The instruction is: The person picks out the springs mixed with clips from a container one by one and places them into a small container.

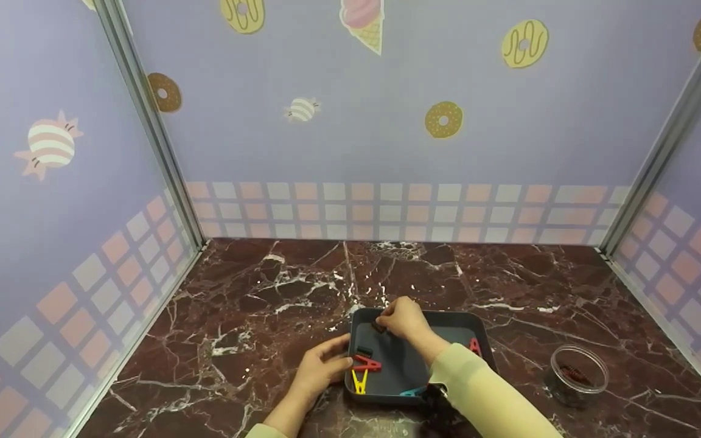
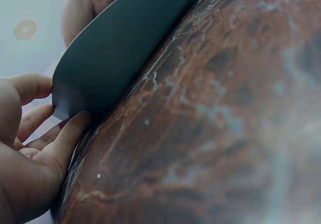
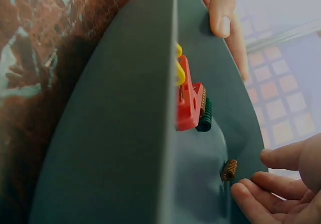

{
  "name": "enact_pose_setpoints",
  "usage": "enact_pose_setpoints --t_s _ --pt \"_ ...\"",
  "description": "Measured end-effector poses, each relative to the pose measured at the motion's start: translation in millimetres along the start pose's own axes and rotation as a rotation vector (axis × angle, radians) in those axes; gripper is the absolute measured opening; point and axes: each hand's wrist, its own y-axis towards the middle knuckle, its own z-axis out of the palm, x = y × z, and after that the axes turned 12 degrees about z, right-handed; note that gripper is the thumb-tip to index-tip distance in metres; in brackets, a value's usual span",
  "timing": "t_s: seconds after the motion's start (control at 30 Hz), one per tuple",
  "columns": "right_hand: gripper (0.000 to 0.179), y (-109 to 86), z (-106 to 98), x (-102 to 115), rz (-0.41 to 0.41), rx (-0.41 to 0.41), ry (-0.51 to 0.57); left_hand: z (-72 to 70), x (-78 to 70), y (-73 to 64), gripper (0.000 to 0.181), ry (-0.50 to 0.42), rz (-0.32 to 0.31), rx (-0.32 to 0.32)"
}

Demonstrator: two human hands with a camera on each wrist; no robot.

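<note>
A dark grey tray (image 1: 399, 365) sits on the marbled table. My left hand (image 1: 320, 370) grips its left wall, thumb over the rim and fingers outside. Beside the tray's far-left corner is my right hand (image 1: 408, 319), thumb and fingers apart in the right wrist view. A small copper-brown coil spring (image 3: 229, 170) lies by its fingertips; whether they touch is unclear. A dark green spring (image 3: 205, 116) lies against a red clothespin (image 1: 367, 364), with another brownish spring (image 3: 203, 101) partly hidden there. A yellow clothespin (image 1: 359, 382) is in the near-left corner.
A blue clothespin (image 1: 412, 392) lies along the tray's near side, and another red clothespin (image 1: 474, 347) at its right wall. To the right stands a round clear plastic tub (image 1: 578, 370) with dark reddish-brown contents. Patterned panels (image 1: 411, 210) enclose the table.
</note>
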Motion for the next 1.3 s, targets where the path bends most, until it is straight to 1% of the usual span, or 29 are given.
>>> enact_pose_setpoints --t_s 0.1,0.23,0.33,0.43,0.5,0.57,0.67,0.8,0.93,1.03,1.17,1.3 --pt "0.014 1.2 3 3 -0.009 -0.026 -0.064 0.2 -0.7 -0.3 0.062 -0.008 0.000 0.004" --pt "0.022 3.0 8 8 -0.012 -0.051 -0.126 0.0 -0.8 -0.3 0.061 -0.003 0.004 0.004" --pt "0.021 2.5 13 11 -0.034 -0.088 -0.179 0.0 -0.4 -0.3 0.060 0.011 0.006 0.002" --pt "0.017 0.2 18 13 -0.063 -0.137 -0.243 0.4 0.4 -0.1 0.060 0.029 0.011 0.003" --pt "0.019 -1.4 22 14 -0.076 -0.163 -0.281 0.9 0.6 0.4 0.060 0.037 0.016 0.006" --pt "0.022 -2.7 24 13 -0.082 -0.178 -0.305 1.1 0.9 0.8 0.060 0.042 0.023 0.012" --pt "0.019 -3.1 25 12 -0.098 -0.187 -0.308 1.2 0.8 1.0 0.060 0.032 0.025 0.012" --pt "0.012 -1.4 22 9 -0.126 -0.164 -0.275 1.2 1.8 0.7 0.060 0.021 0.023 0.003" --pt "0.011 1.0 17 7 -0.129 -0.086 -0.224 1.1 2.6 1.2 0.061 0.025 0.028 0.001" --pt "0.011 1.4 14 5 -0.115 -0.028 -0.185 1.0 2.2 1.0 0.061 0.019 0.021 -0.001" --pt "0.011 0.5 10 1 -0.124 0.018 -0.131 0.7 1.2 0.1 0.061 0.008 0.008 -0.004" --pt "0.009 -2.6 3 -2 -0.142 0.071 -0.075 0.2 1.5 0.6 0.061 0.014 0.013 0.004"
